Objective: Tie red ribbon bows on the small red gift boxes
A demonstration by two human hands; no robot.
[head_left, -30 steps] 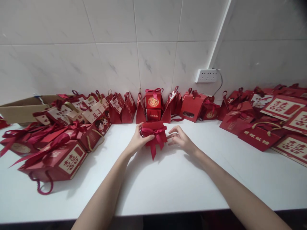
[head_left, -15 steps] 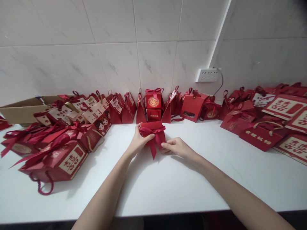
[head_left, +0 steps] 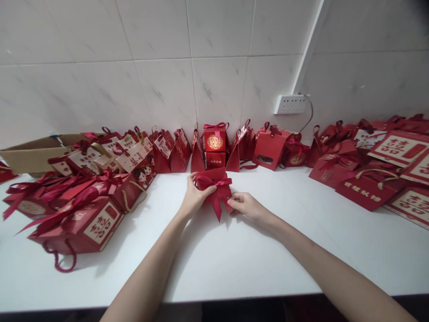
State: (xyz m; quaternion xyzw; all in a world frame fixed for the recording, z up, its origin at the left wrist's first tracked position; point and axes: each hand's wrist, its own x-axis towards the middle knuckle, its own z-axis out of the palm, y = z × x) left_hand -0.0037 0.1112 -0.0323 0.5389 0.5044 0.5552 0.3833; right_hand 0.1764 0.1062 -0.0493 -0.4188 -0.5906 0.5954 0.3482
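Observation:
A small red gift box [head_left: 210, 172] with a dark red ribbon bow [head_left: 217, 190] on its front is held up at the middle of the white table. My left hand [head_left: 197, 194] grips the box from its left side, the thumb pressed by the bow's knot. At the lower right of the box, my right hand [head_left: 244, 205] pinches the end of a ribbon tail between thumb and fingers. The other tail hangs down to a point. Right behind stand two stacked red boxes [head_left: 215, 141] with gold print, the upper one tied with a bow.
Red gift boxes [head_left: 87, 223] with ribbons and cord handles crowd the left, beside an open cardboard box [head_left: 28, 154]. More red boxes and bags [head_left: 365, 188] pile up on the right. A row of bags [head_left: 268, 150] lines the tiled wall, under a power socket [head_left: 290, 104].
The hanging ribbon tail has shifted slightly to the right. My right hand has moved a little, still at the box's lower right, while my left hand keeps its grip.

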